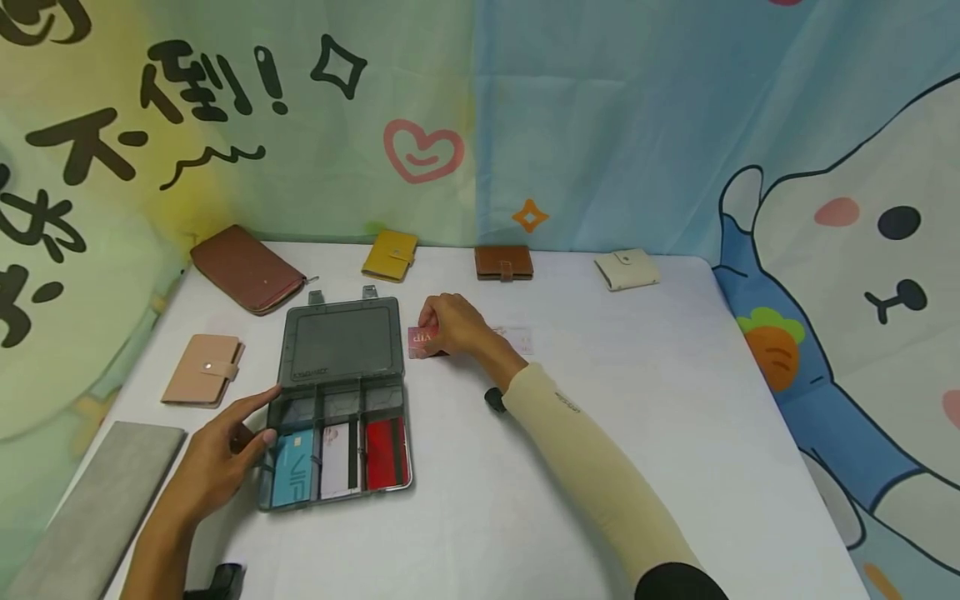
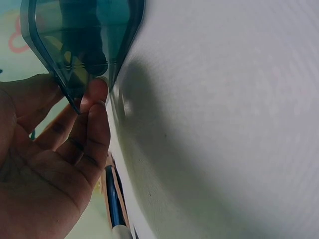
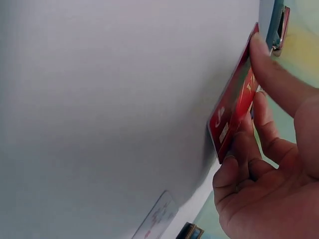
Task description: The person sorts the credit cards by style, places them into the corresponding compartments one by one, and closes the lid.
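My left hand [image 1: 219, 450] grips the left side of a dark translucent plastic organizer box [image 1: 341, 385], thumb and fingers at its wall [image 2: 75, 82]. The box lies with its lid [image 1: 341, 337] folded back. In its front compartments stand a blue VIP card [image 1: 292, 468], a white card with a black stripe [image 1: 336, 458] and a red card with a dark stripe [image 1: 381, 454]. Right of the lid, my right hand [image 1: 459, 323] pinches a red VIP card [image 3: 234, 102] between thumb and fingers, low over the table. A pale printed card [image 1: 517, 339] lies beyond my right wrist.
Along the back sit a brown zip wallet [image 1: 247, 268], a yellow card holder [image 1: 390, 255], a brown one [image 1: 504, 262] and a cream one [image 1: 628, 270]. At left are a pink-beige wallet [image 1: 198, 371] and a long grey case [image 1: 105, 508]. A printed curtain [image 1: 600, 125] hangs behind the table.
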A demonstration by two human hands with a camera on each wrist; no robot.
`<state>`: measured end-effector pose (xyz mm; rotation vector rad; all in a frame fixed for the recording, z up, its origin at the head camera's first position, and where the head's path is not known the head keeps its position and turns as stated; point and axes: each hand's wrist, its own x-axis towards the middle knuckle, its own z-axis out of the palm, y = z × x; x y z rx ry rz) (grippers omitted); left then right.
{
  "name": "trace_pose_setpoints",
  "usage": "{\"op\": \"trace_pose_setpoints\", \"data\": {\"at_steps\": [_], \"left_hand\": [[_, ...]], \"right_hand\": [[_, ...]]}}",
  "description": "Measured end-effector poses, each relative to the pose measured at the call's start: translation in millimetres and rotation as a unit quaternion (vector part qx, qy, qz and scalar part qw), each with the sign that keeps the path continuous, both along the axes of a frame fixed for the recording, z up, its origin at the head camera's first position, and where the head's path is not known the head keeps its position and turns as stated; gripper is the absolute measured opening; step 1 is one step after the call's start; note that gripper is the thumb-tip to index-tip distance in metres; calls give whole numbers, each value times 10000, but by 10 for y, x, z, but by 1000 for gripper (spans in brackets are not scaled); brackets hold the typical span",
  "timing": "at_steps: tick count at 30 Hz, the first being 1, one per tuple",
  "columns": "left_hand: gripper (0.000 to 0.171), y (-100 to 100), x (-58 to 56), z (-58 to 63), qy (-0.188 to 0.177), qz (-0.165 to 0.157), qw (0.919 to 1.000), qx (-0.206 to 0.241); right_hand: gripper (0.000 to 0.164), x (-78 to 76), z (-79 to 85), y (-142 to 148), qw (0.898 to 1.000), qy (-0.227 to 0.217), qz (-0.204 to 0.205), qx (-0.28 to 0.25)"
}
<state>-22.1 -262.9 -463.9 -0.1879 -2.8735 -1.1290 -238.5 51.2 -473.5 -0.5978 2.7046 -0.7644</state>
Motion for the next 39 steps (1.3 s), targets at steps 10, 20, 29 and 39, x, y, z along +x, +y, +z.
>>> {"op": "trace_pose_setpoints", "data": {"at_steps": [10, 20, 29, 39], "left_hand": [[64, -3, 10, -1, -53, 31, 10000, 16], [63, 0, 11, 5, -79, 18, 10000, 17], [63, 0, 6, -10, -74, -5, 10000, 52], [63, -6, 5, -14, -75, 0, 10000, 53]], "right_hand": [[33, 97, 90, 127, 9982, -310, -131, -493], [29, 277, 104, 347, 9800, -489, -360, -1894], [28, 776, 157, 330, 9395, -1137, -460, -3198], [27, 1275, 125, 133, 9453, -1335, 120, -2974]]}}
